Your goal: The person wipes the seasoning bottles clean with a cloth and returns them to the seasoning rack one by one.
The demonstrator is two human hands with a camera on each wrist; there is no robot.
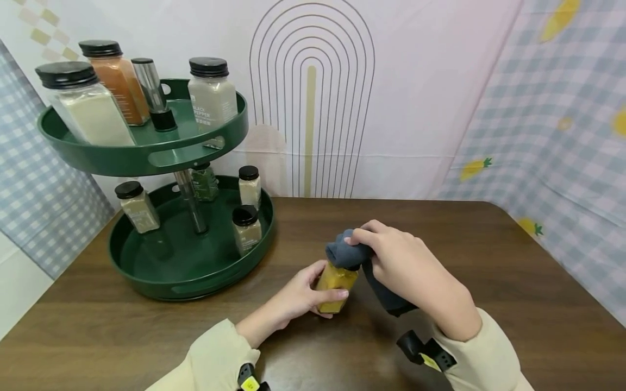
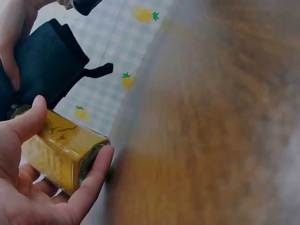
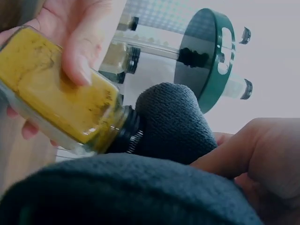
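Note:
My left hand (image 1: 305, 293) grips a square glass spice jar (image 1: 336, 285) filled with yellow powder, its thumb across one face. The jar is tilted above the table, and its black lid (image 3: 127, 132) shows in the right wrist view. With my right hand (image 1: 398, 260) I hold a dark blue-grey cloth (image 1: 348, 251) against the lid; part of the cloth hangs down to the right. In the left wrist view, the cloth (image 2: 49, 61) lies beyond the jar (image 2: 65, 150). Most of the right fingers are hidden behind cloth and hand.
A two-tier green turntable rack (image 1: 191, 290) stands on the wooden table (image 1: 313, 353) at left. Large jars, including a black pepper jar (image 1: 212, 100), and a steel cylinder (image 1: 152, 92) occupy its upper tier. Several small spice jars (image 1: 249, 187) sit below. A patterned curtain (image 1: 415, 98) hangs behind.

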